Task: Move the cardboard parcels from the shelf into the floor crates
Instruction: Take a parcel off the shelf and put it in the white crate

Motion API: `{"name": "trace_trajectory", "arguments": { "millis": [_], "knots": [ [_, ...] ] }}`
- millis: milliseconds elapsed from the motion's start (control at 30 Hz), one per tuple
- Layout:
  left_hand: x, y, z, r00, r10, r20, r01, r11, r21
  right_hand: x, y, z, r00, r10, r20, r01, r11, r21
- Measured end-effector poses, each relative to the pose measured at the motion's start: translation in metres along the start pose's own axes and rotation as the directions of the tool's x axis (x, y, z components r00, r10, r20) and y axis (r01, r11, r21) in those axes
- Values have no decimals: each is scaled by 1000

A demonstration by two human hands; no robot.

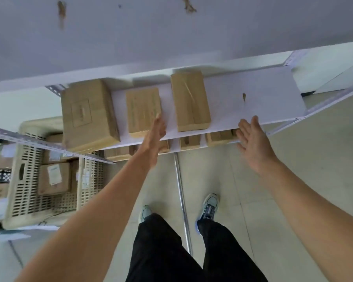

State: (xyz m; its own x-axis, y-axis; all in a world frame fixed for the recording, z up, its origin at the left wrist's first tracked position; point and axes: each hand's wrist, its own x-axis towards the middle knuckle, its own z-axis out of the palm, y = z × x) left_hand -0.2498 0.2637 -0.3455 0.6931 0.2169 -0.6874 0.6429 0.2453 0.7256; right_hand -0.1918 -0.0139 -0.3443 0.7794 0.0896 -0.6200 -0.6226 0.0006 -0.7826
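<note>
Rail crosses over the crate while left hand and right hand, straight-fingered and empty, hover by shelf parcels.

Nothing here can be read. The large box at the left end of the shelf bears a printed frame with a short mark inside, too blurred to make out. The smaller parcel beside it carries faint lines of print across its top, also illegible. In the cream crate on the floor, a labelled parcel has a white label with tiny print, and a second label shows behind it; neither is legible
</note>
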Motion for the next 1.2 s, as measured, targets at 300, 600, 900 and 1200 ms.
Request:
{"name": "trace_trajectory", "arguments": {
  "millis": [300, 600, 900, 1200],
  "knots": [
    [106, 18, 30, 995, -41, -89, 48, 996, 73, 151, -9, 6, 989, 104, 102, -96, 992, -85],
    [214, 20, 56, 989, -81, -125, 100, 983, 152, 253, -10, 56, 981, 127, 145, -94, 972, -213],
    [240, 32, 58, 995, -15, -100, 19, 999, 36, 265, -10, 65, 975, 119, 186, -97, 988, -123],
    [215, 41, 48, 980, 185, -79, -189, 981, -54, 251, -21, 56, 973, -155, 171, 133, 982, 132]
  ]
}}
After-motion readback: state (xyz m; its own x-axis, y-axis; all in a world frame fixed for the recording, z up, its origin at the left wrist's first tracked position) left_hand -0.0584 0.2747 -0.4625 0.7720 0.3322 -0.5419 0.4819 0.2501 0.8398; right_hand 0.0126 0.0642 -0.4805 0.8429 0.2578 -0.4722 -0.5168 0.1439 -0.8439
